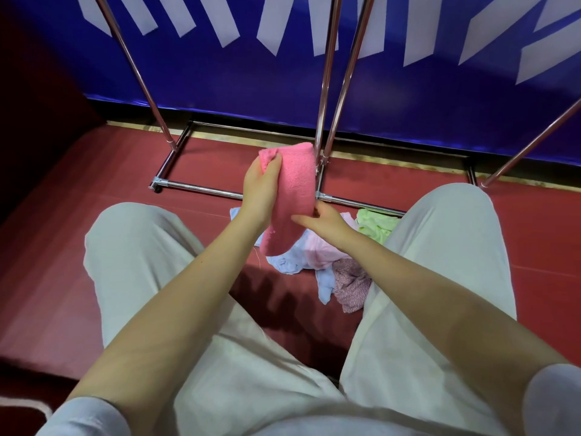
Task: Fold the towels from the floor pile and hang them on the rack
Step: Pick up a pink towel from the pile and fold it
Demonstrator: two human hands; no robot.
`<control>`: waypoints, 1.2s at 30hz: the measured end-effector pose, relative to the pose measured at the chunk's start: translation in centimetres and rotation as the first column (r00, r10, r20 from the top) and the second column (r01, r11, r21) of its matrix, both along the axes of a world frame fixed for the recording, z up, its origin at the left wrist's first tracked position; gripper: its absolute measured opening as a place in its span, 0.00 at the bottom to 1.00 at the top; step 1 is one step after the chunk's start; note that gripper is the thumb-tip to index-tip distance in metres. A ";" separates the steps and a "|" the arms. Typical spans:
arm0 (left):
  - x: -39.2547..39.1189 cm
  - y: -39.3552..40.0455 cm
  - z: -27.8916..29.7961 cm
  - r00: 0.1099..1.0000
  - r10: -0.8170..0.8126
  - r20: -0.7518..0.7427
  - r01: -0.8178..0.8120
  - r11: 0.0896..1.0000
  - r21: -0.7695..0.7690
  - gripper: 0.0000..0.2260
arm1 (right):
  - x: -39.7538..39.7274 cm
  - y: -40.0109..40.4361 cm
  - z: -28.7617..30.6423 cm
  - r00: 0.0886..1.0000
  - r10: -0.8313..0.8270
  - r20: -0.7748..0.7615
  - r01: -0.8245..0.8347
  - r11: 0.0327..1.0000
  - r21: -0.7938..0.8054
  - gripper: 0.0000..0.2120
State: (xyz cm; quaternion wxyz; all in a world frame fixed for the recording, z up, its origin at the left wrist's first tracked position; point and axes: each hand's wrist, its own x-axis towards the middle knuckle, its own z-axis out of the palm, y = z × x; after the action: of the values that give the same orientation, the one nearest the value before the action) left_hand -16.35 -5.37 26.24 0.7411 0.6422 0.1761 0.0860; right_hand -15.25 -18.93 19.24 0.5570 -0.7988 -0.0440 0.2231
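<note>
Gripping the folded bright-pink terry towel [294,190] near its upper, far end, the left hand [261,190] curls its fingers and thumb around the thick, nubby cloth, while the right hand [323,220] holds the towel's right edge lower down, thumb pointing left across the fabric. The towel hangs in the air between the hands as a long, doubled strip with a rounded fold at its top and a loose, slightly frayed lower corner, above the floor pile of soft crumpled towels [327,262]. That pile lies on the floor between the person's knees and holds a pale-blue cloth, a pale-pink one, a speckled mauve one and, at its far right, a light-green one [375,225], all rumpled and overlapping. Just beyond the pile stands the shiny chrome tube rack [327,89], its round, polished poles rising steeply out of the top of the view from a rectangular base frame of the same tubing resting on the floor. The smooth dark-red floor [78,215] has a faint sheen. Behind the rack stretches a glossy blue banner with slanted white stripes [220,58]. The person's loose, pale-beige woven trousers [135,262] fill the near part of the view, knees spread to either side.
</note>
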 end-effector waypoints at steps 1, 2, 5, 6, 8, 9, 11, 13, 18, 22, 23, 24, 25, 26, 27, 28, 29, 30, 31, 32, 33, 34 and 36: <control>0.0 0.1 0.1 1.000 -0.001 0.008 0.001 1.000 -0.010 0.08 | -0.1 0.1 -0.3 1.000 0.014 0.013 -0.014 0.999 -0.044 0.16; 0.0 0.2 0.2 1.000 -0.003 0.016 0.003 1.000 -0.024 0.08 | -0.2 0.1 -0.6 0.999 0.028 0.026 -0.026 0.996 -0.081 0.14; 0.0 0.4 0.5 0.999 0.011 0.036 -0.008 0.998 -0.065 0.09 | -0.4 0.3 -1.0 0.998 0.056 0.023 -0.053 0.992 -0.116 0.10; 0.1 0.6 0.5 0.999 0.016 0.042 -0.013 0.998 -0.063 0.09 | -0.3 0.4 -1.1 0.998 0.053 0.012 -0.052 0.992 -0.115 0.10; 0.5 1.2 0.6 0.998 0.037 0.053 -0.035 0.999 -0.038 0.09 | -0.2 0.4 -1.0 1.000 0.014 -0.013 -0.016 0.995 -0.097 0.10; 0.7 1.6 0.7 0.996 0.061 0.062 -0.059 0.998 -0.024 0.08 | -0.1 0.4 -0.9 0.999 -0.018 -0.031 0.016 0.998 -0.063 0.10; 1.3 2.7 0.8 0.989 0.124 0.076 -0.125 0.992 0.007 0.08 | 0.0 0.4 -0.4 0.994 -0.082 -0.073 0.084 0.996 0.026 0.10; 1.7 3.8 0.8 0.980 0.181 0.084 -0.185 0.982 0.041 0.09 | 0.1 0.3 0.2 0.989 -0.121 -0.082 0.127 0.988 0.082 0.10; 2.4 6.5 -0.2 0.952 0.307 0.002 -0.307 0.951 -0.037 0.07 | -0.1 0.1 1.8 0.992 -0.123 0.038 0.118 0.986 0.119 0.17; 2.3 7.3 -2.1 0.950 0.304 -0.078 -0.311 0.942 -0.122 0.07 | -0.2 -0.4 2.6 0.998 -0.043 0.049 0.037 0.993 0.112 0.12; 2.2 7.3 -2.5 0.949 0.301 -0.094 -0.312 0.940 -0.135 0.06 | -0.1 -0.6 2.8 0.998 -0.018 0.059 0.012 0.996 0.094 0.09; 2.1 7.4 -2.8 0.948 0.299 -0.112 -0.313 0.937 -0.152 0.06 | 0.0 -0.7 2.8 0.997 0.003 0.078 -0.009 0.998 0.070 0.09; 2.1 7.4 -3.2 0.946 0.297 -0.128 -0.316 0.935 -0.165 0.06 | 0.1 -0.9 2.9 0.994 0.022 0.105 -0.025 0.999 0.035 0.09; 2.2 7.4 -3.5 0.946 0.292 -0.137 -0.313 0.934 -0.172 0.05 | 0.1 -1.0 2.9 0.990 0.035 0.135 -0.035 0.999 -0.005 0.10; 2.1 7.4 -3.8 0.947 0.287 -0.144 -0.310 0.935 -0.174 0.06 | 0.2 -1.1 2.9 0.986 0.043 0.159 -0.038 0.999 -0.035 0.10; 2.1 7.4 -3.9 0.949 0.275 -0.153 -0.301 0.937 -0.177 0.06 | 0.3 -1.3 3.2 0.983 0.044 0.177 -0.036 0.998 -0.050 0.10; 2.0 7.5 -4.1 0.952 0.259 -0.163 -0.287 0.941 -0.179 0.07 | 0.4 -1.5 3.4 0.979 0.046 0.197 -0.034 0.998 -0.061 0.10; 2.1 7.7 -4.2 0.960 0.225 -0.169 -0.253 0.953 -0.170 0.08 | 0.7 -1.7 4.0 0.974 0.051 0.220 -0.036 0.997 -0.074 0.12; 2.2 8.0 -4.3 0.969 0.178 -0.170 -0.206 0.966 -0.159 0.09 | 1.1 -2.0 4.5 0.970 0.063 0.234 -0.042 0.995 -0.093 0.13; 2.2 8.4 -4.4 0.976 0.137 -0.169 -0.162 0.976 -0.144 0.11 | 1.6 -2.3 5.0 0.968 0.076 0.241 -0.051 0.993 -0.108 0.15; 2.5 8.6 -4.1 0.980 0.116 -0.165 -0.139 0.981 -0.135 0.14 | 2.3 -2.6 5.9 0.966 0.091 0.244 -0.062 0.991 -0.121 0.15; 2.7 8.7 -3.5 0.978 0.118 -0.172 -0.140 0.983 -0.122 0.17 | 3.0 -2.8 6.7 0.964 0.104 0.246 -0.073 0.989 -0.131 0.16; 3.9 8.3 -1.5 0.976 0.137 -0.170 -0.154 0.984 -0.087 0.19 | 4.9 -3.1 9.1 0.951 0.131 0.279 -0.088 0.983 -0.163 0.16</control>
State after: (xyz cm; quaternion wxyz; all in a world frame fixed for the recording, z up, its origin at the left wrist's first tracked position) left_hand -12.49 2.96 24.69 0.7469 0.5947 0.2870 0.0783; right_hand -10.38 -22.00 28.32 0.4704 -0.8582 -0.1524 0.1374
